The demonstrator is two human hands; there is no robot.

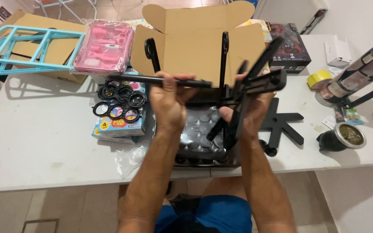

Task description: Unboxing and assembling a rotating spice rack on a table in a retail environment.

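Now | left hand (pixel 168 101) grip clenched around black rod (pixel 160 80), held level over worktop (pixel 35 138) | right hand (pixel 249 108) grip grasping black folding frame (pixel 255 73), lifted clear above black tray (pixel 201 129), likely to align parts.

white table (pixel 44 142) bears cardboard box (pixel 195 39), tape roll (pixel 318 79), black cross piece (pixel 283 123)

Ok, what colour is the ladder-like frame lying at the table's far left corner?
Light blue; the ladder-like frame rests on a cardboard box, clearest in the head view.

hands 2 (pixel 169 101) | cardboard boxes 2 (pixel 195 41) | tape roll 1 (pixel 319 79) | cup 1 (pixel 344 136)
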